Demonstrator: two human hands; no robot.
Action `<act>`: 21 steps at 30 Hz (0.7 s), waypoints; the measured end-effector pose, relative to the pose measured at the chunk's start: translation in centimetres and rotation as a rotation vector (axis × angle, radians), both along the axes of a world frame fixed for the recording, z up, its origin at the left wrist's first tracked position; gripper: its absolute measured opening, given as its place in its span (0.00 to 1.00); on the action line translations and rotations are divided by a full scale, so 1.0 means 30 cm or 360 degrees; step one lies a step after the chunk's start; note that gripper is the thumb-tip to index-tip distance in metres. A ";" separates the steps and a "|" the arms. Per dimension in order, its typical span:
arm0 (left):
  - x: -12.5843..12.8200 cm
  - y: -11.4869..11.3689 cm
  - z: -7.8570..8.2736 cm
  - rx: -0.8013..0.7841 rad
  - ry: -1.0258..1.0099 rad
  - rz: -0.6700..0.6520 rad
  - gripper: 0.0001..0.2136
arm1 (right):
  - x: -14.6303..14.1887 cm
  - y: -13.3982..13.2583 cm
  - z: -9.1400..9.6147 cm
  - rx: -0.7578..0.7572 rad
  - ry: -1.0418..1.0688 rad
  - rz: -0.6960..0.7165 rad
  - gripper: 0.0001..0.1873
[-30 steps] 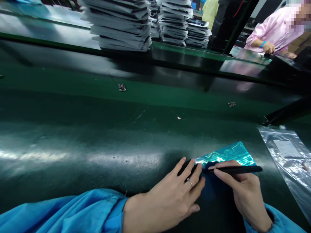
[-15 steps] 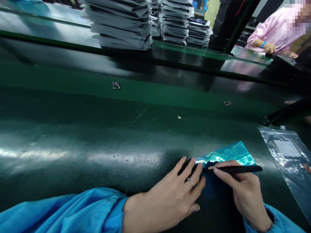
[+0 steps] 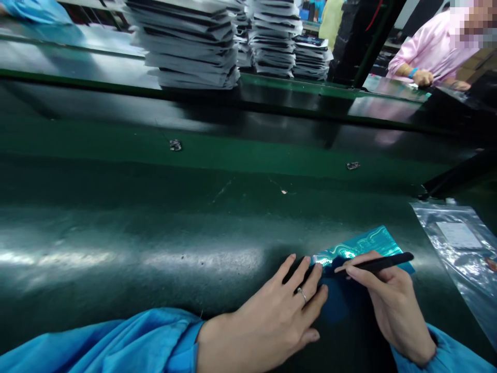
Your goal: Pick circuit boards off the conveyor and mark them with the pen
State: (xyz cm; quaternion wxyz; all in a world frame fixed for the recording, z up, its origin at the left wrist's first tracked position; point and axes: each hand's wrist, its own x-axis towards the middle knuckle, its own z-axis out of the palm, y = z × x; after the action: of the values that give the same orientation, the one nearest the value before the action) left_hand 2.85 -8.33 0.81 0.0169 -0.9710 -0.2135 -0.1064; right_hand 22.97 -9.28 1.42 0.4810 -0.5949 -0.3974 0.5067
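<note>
A shiny teal-blue sheet of film [image 3: 378, 238] lies on the dark green work surface at the lower right. My left hand [image 3: 267, 316] rests flat with spread fingers, a ring on one of them, its fingertips at the sheet's left corner. Pinched between the thumb and fingers of my right hand [image 3: 396, 305] are slim black tweezers [image 3: 392, 262], held like a pen. Their tip points left, close to my left fingertips, over the near edge of the sheet. What the tip touches is too small to tell.
A clear zip bag [image 3: 458, 254] with a white label lies at the right. Two small dark parts [image 3: 175, 145] sit farther back. Beyond, stacks of sheets [image 3: 190, 52] stand on a raised ledge. Across from me, a person in pink [image 3: 417, 57] works at the bench.
The rear end of the tweezers has tilted up and my right hand has shifted slightly left. The far end of the sheet has turned a little. My left hand stays in place.
</note>
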 end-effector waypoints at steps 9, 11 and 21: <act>0.000 0.067 -0.017 0.0072 -0.0044 0.0025 0.19 | 0.053 0.014 0.010 0.0065 0.0033 -0.0047 0.10; 0.017 0.114 -0.038 0.0079 -0.0038 0.0078 0.19 | 0.079 0.017 0.002 0.0070 0.0011 -0.0040 0.10; 0.180 0.409 -0.044 0.0209 0.0119 0.0325 0.16 | 0.111 0.038 -0.031 0.0008 0.0099 -0.0092 0.14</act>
State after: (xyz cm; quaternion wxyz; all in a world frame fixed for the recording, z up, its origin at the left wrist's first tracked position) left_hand 8.27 3.93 -0.51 0.0991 -0.9443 -0.3030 -0.0817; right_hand 26.29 -8.15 0.49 0.5093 -0.5888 -0.3662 0.5098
